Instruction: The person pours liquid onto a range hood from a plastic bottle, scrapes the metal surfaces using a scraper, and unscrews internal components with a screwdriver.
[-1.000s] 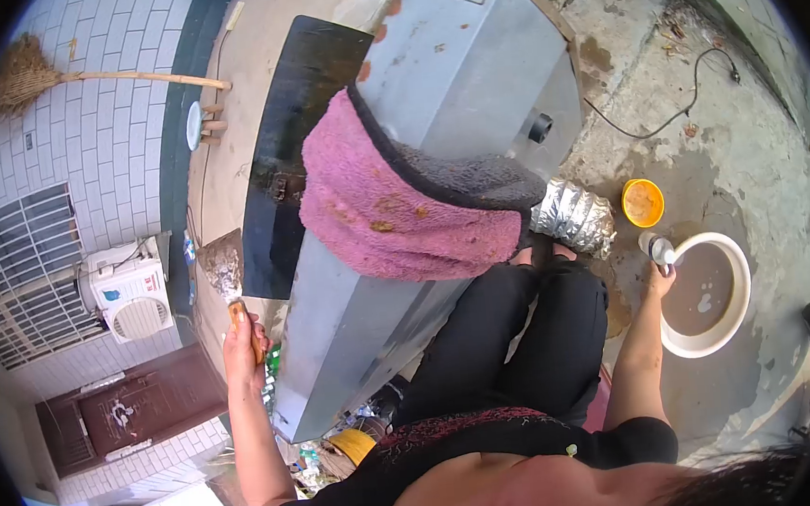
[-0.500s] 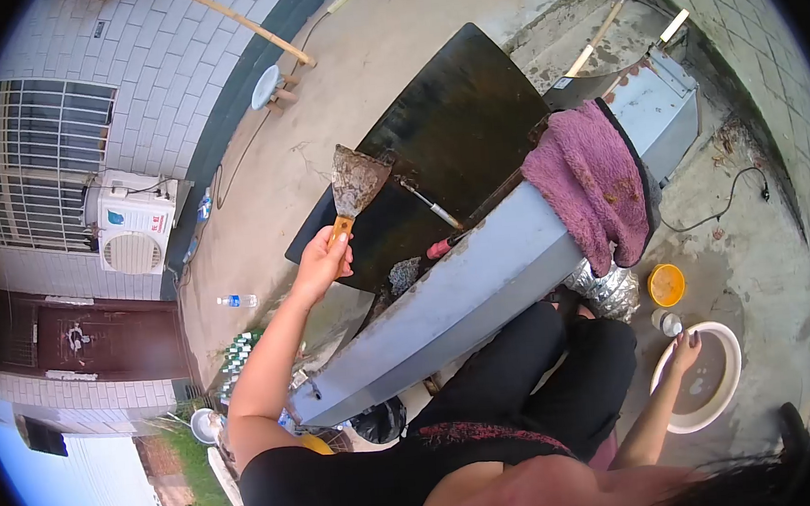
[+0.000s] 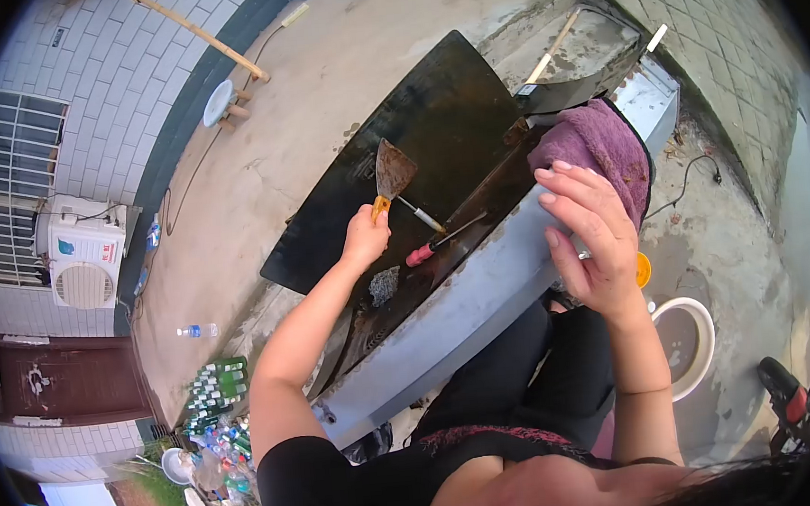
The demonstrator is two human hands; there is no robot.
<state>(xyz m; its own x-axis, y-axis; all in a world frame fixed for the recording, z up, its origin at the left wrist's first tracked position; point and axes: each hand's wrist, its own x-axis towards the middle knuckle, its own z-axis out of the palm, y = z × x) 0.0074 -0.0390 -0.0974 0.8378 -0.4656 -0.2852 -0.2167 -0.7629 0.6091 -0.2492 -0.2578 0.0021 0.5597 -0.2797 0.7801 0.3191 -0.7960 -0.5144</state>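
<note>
My left hand [image 3: 366,237] is closed around the yellow handle of a scraper [image 3: 394,168], whose broad, dirt-caked blade points up over a dark panel. My right hand [image 3: 594,243] is raised in front of a purple towel [image 3: 597,147], fingers loosely apart, with nothing visible in it. That towel drapes over the end of a long grey metal housing [image 3: 464,282]. Inside its greasy hollow lie a red-handled screwdriver [image 3: 421,254] and a steel wool pad [image 3: 385,286]. A thin tool with a white handle [image 3: 428,219] rests near the scraper.
Beyond the housing leans the large dark panel [image 3: 451,107]. To the right stand a white basin [image 3: 705,343] with water and a yellow bowl [image 3: 643,269], partly behind my hand. Bottles [image 3: 220,386] crowd the left ground; a small stool [image 3: 219,104] stands farther off.
My right hand has come up from beside the basin and the small white bottle to above the housing. My left hand has brought the scraper lower and rightward, over the dark panel.
</note>
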